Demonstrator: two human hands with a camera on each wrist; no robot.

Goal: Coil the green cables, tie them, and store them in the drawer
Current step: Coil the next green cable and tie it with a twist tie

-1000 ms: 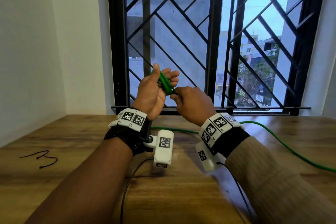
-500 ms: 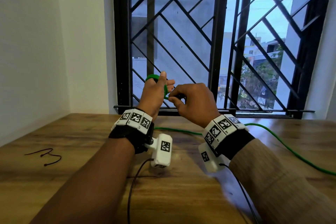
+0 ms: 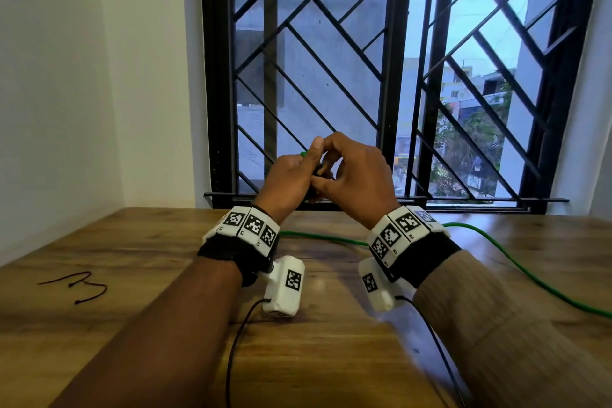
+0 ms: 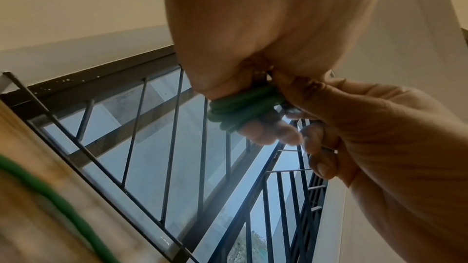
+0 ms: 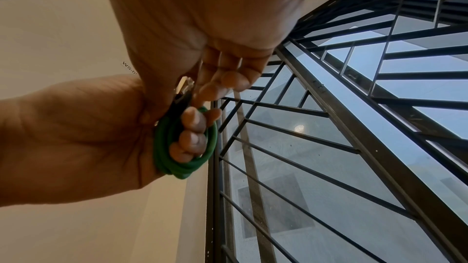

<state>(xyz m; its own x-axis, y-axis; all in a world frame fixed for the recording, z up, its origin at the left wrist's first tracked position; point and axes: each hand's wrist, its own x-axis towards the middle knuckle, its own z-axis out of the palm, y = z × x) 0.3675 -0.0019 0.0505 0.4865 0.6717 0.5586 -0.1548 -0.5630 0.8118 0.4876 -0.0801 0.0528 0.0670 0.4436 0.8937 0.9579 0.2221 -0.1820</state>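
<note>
Green cable [image 5: 186, 148] wound in small loops round the left hand [image 3: 291, 180] fingers, held up before the window bars [image 3: 331, 43]: left grip curled through the coil to keep its shape. Right hand [image 3: 359, 172] pinching what looks like the cable's plug end, probably to tuck it. Loose length trailing over the wooden tabletop [image 3: 331, 358]. Black tie [image 3: 77, 285] waiting at left. White walls.
</note>
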